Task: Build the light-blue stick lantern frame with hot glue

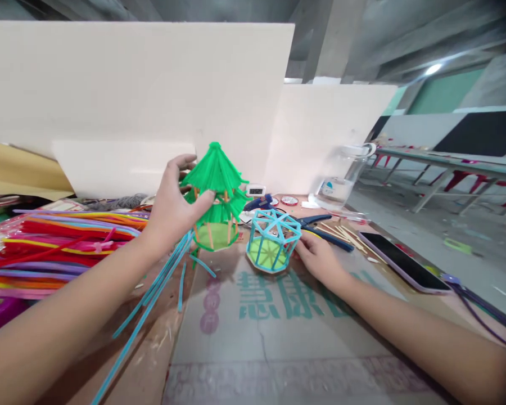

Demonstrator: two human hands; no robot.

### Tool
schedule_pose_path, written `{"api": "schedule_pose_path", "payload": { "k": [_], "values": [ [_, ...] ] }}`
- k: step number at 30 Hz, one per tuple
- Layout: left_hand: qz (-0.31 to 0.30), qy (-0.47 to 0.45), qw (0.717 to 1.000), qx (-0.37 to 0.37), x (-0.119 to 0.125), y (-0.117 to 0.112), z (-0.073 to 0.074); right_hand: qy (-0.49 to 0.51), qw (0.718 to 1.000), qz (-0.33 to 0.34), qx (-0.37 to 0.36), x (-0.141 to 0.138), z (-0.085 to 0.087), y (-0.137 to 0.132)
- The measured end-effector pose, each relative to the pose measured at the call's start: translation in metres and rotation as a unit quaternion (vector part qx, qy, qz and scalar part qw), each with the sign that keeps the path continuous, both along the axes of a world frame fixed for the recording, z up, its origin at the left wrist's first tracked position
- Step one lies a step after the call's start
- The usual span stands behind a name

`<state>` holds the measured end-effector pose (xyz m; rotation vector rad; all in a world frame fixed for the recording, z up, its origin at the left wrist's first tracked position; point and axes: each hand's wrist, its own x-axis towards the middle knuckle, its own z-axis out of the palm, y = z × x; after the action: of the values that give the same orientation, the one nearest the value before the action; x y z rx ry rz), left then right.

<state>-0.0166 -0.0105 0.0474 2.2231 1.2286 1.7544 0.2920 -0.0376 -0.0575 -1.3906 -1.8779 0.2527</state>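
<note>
Head view: our left hand (175, 194) grips the green tiered model (215, 174), left of the blue frame (274, 222) over the printed board (231, 349), our right hand (320, 259) touches that frame, closure untellable, and over-squeezing could warp either.

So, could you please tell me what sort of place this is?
Probably a craft workspace in a bare, unfinished-looking hall: bundles of coloured fuzzy stems lie at the left, a small green tiered model is in front of the person, and a long table stands in the background.
</note>
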Motion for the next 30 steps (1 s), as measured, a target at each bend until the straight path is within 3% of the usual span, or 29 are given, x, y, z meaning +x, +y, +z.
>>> {"api": "schedule_pose_path", "payload": {
  "k": [5, 8, 14, 30],
  "values": [
    [-0.008, 0.022, 0.999, -0.035, -0.002, -0.008, -0.043, -0.021, 1.000, 0.019, 0.006, -0.003, 0.002, -0.003],
    [-0.003, 0.036, 0.999, -0.034, -0.001, -0.003, -0.056, -0.035, 0.999, 0.026, 0.011, -0.006, 0.003, -0.003],
    [0.007, 0.043, 0.999, 0.004, -0.001, -0.005, -0.060, -0.050, 0.998, 0.033, 0.009, -0.005, 0.000, -0.002],
    [0.019, 0.035, 0.999, 0.007, 0.000, -0.005, -0.069, -0.085, 0.996, 0.027, -0.012, -0.004, -0.007, 0.001]
  ]
}}
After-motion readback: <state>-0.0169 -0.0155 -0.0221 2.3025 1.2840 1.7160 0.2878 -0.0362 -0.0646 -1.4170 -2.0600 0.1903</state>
